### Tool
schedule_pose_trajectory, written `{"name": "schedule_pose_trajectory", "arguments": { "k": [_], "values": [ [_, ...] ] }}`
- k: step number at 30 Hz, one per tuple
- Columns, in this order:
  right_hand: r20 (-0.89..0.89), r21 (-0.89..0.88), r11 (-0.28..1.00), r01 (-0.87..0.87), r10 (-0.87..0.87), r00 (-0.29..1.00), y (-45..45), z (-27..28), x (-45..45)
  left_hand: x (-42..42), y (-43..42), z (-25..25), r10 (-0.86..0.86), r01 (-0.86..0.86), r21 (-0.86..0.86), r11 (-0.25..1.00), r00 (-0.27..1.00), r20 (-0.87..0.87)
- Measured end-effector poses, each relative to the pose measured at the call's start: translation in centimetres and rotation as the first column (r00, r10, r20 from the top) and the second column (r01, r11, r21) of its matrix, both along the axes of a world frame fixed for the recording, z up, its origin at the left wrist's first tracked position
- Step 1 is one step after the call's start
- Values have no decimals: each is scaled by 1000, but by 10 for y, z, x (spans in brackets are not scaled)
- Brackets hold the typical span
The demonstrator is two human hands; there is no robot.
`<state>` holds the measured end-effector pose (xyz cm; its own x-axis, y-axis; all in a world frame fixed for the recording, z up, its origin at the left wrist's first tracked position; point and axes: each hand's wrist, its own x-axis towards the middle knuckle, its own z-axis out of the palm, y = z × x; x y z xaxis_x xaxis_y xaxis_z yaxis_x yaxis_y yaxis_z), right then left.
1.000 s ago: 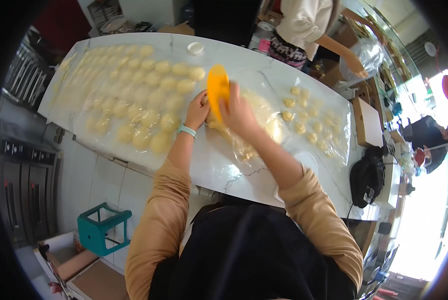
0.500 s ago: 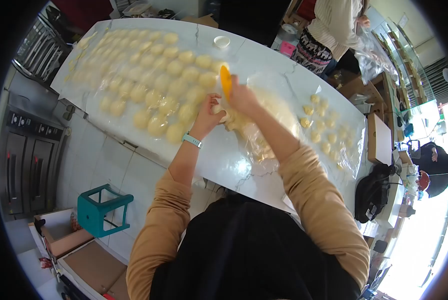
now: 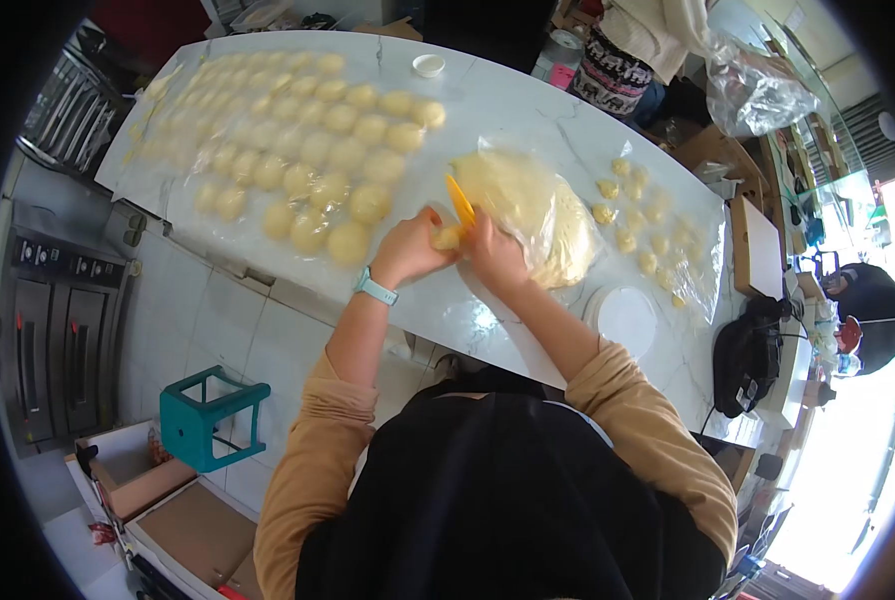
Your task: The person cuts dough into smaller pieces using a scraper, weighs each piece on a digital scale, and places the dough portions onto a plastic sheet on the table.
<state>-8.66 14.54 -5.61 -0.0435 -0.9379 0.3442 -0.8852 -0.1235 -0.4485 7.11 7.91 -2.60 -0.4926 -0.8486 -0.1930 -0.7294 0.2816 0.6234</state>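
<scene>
My left hand, with a pale blue band on the wrist, is closed on a small piece of dough. Close beside it, my right hand grips an orange dough scraper, its blade pointing up and away from me. Just beyond my right hand lies a large mass of dough, mostly covered by clear plastic. Rows of round dough balls lie under plastic sheeting to the left of my hands. Smaller dough pieces sit beneath another sheet on the right.
A white round disc is on the marble-patterned table by my right forearm. At the far edge stands a small white dish. A teal stool is on the floor at left. Another person stands beyond the table.
My right hand, with the scraper, has come down toward me and nearer the left hand's dough piece. The large dough and the white disc now show more fully.
</scene>
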Motion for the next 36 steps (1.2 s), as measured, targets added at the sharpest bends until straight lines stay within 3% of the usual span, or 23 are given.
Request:
{"name": "schedule_pose_trajectory", "arguments": {
  "k": [2,5,6,9,11,13,14,15,17,18,19,21,22,24,27,30,31,33,34,36],
  "values": [
    [17,338,941,20,-28,999,-9,58,7,-4,11,14,-32,38,-38,999,990,135],
    [-166,557,829,-39,157,974,-12,80,0,-12,17,17,-126,176,-162,971,953,276],
    [-182,526,850,-14,129,975,-4,73,4,-16,21,13,-176,247,-200,948,932,318],
    [-235,345,938,26,59,970,18,37,14,-26,11,-3,-95,166,-153,974,916,391],
    [-267,142,990,-13,51,962,54,11,15,-10,28,16,-78,101,-89,991,970,232],
    [14,261,965,15,-19,1000,87,37,9,14,42,34,-270,234,178,956,938,218],
    [157,317,948,13,-66,985,105,48,6,25,50,29,-340,309,306,900,939,51],
    [212,248,965,86,-140,967,128,51,4,33,61,24,-376,390,425,817,919,-119],
    [317,104,967,231,-252,914,167,55,-9,19,89,21,-323,438,506,743,897,-302],
    [397,-72,956,286,-235,887,177,55,-23,7,102,21,-284,463,538,704,878,-385],
    [441,-192,918,347,-236,866,184,67,-35,-8,112,20,-277,475,461,750,858,-432],
    [526,-160,821,548,-399,751,203,89,-51,-43,134,13,-277,482,306,821,805,-525],
    [459,-248,764,595,-448,767,209,90,-63,-62,140,0,-333,438,80,895,778,-532],
    [349,-347,680,646,-546,762,220,104,-75,-94,148,-21,-443,278,-367,888,732,-517],
    [343,-395,620,678,-585,735,232,114,-84,-105,148,-30,-496,451,-358,818,867,-42],
    [535,-292,647,704,-500,681,234,115,-77,-95,159,-27,-439,290,-402,868,827,-352],
    [573,-213,701,681,-475,668,232,112,-73,-92,164,-19,-346,172,-346,922,766,-541],
    [578,-97,823,559,-411,705,221,94,-66,-72,156,-44,-366,198,-343,918,754,-545],
    [592,69,877,475,-419,688,212,94,-57,-63,152,-48,-374,208,-343,916,749,-546],
    [457,208,940,272,-339,822,190,89,-53,-54,152,-54,-376,152,-409,900,744,-552]
  ]
}}
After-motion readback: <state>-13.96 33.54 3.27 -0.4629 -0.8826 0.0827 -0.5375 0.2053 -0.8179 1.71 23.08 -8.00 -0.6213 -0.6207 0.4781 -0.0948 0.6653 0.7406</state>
